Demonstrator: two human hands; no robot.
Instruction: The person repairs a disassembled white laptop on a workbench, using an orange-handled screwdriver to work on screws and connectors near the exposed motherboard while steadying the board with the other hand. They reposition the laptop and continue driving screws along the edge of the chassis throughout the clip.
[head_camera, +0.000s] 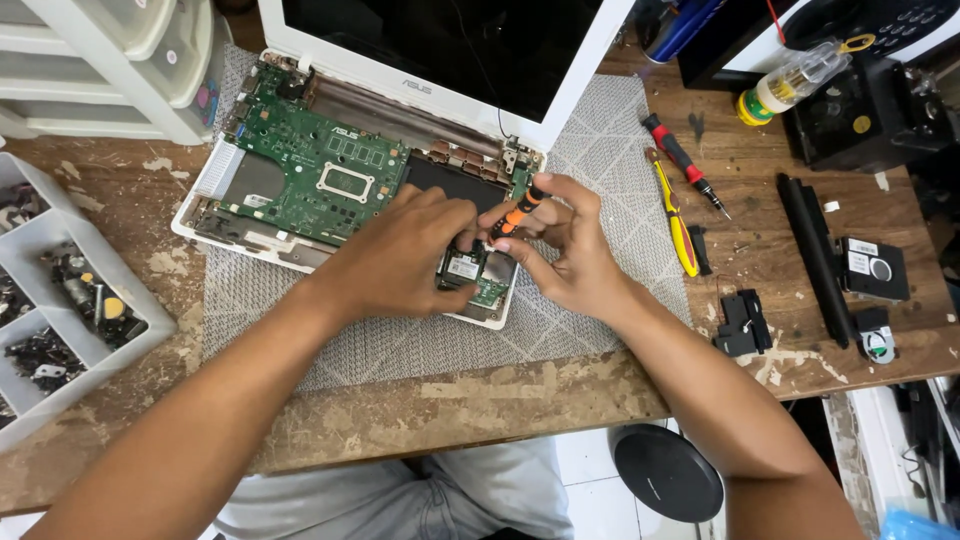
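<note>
An orange-and-black screwdriver (518, 212) is gripped in the right hand (560, 250) over an opened white laptop (330, 180).
The tip is set near a small green board (478, 275) at the laptop's front right corner — the left hand (405, 255) is laid flat beside it, fingers curled down, holding nothing visible — all on a grey mat (590, 320) on the wooden counter (450, 410).
</note>
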